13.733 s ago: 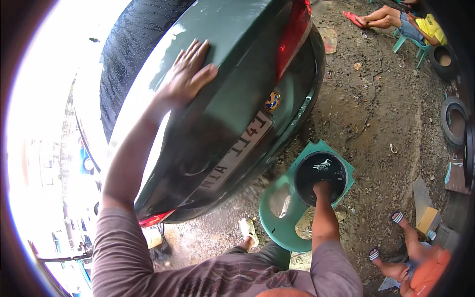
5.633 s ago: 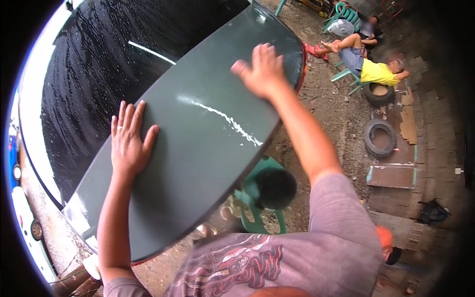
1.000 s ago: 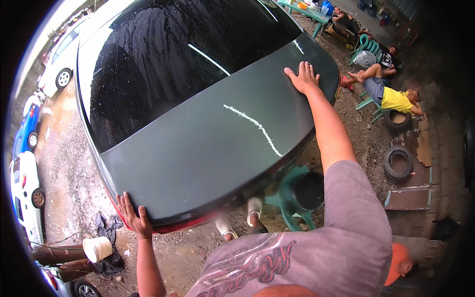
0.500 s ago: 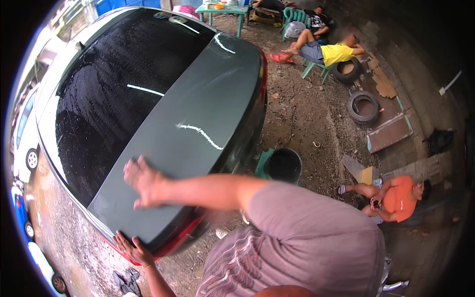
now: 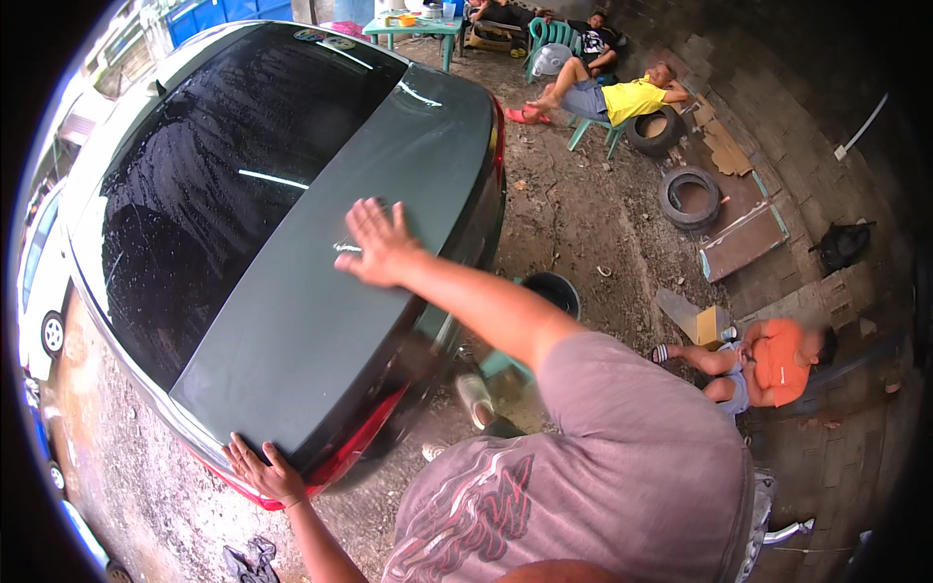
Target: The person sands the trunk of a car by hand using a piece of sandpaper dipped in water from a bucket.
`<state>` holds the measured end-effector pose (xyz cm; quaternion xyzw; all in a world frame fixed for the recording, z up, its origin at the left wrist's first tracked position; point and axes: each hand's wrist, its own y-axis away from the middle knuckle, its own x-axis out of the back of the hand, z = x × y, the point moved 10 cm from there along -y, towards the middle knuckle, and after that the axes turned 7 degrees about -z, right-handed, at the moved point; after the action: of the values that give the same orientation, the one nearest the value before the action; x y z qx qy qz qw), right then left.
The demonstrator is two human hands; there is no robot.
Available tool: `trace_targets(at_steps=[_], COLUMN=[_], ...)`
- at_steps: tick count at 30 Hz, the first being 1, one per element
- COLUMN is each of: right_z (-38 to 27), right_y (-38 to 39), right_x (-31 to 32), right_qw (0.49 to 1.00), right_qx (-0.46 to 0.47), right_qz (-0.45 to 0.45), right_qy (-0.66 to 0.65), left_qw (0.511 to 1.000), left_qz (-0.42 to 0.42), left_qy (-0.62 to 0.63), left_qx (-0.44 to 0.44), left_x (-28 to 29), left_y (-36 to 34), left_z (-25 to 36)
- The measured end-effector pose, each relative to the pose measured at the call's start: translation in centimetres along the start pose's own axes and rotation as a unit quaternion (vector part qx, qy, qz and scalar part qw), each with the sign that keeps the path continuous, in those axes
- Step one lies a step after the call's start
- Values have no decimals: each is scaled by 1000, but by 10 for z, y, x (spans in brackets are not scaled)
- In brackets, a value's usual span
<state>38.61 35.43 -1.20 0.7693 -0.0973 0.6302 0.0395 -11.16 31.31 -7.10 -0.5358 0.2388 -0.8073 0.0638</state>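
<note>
A dark grey trunk lid (image 5: 292,321) of a car fills the middle of the view. My right hand (image 5: 381,243) lies flat on it with fingers spread, near the middle of the panel. At the panel's near left corner, beside the red tail light (image 5: 358,449), my left hand (image 5: 262,472) rests with its fingers stretched out. Neither hand shows anything held, though what lies under the palms is hidden. Beyond the lid, the dark rear window (image 5: 224,185) carries water drops and streaks.
Behind my right arm stands a dark bucket (image 5: 554,291), partly covered. Used tires (image 5: 690,198) and a brown board (image 5: 743,243) lie on the right. A person in orange (image 5: 777,361) sits there; another in yellow (image 5: 637,100) reclines farther back. A green table (image 5: 413,26) stands behind the car.
My right hand has slid across the trunk lid, away from the left hand, to the right and farther up. My left hand stays at the corner. The whole view has shifted slightly.
</note>
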Motion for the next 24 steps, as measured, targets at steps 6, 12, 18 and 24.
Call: trace_targets(at_steps=[6,12,18,24], right_z=[27,27,23,27], right_y=[-1,2,4,5], right_x=[8,9,13,11], right_qw=[997,996,996,996], right_qx=[-76,-81,-78,-81], right_qz=[-28,-29,-29,-24], right_qy=[-3,-8,-19,-23], left_qw=[1000,1000,1000,1000], left_qz=[8,11,13,5], left_qy=[-7,-13,-18,-19], left_qx=[-14,-17,-15,-18], left_x=[1,-2,0,-6], left_y=[-2,-2,-1,0], left_z=[4,1,-1,-6])
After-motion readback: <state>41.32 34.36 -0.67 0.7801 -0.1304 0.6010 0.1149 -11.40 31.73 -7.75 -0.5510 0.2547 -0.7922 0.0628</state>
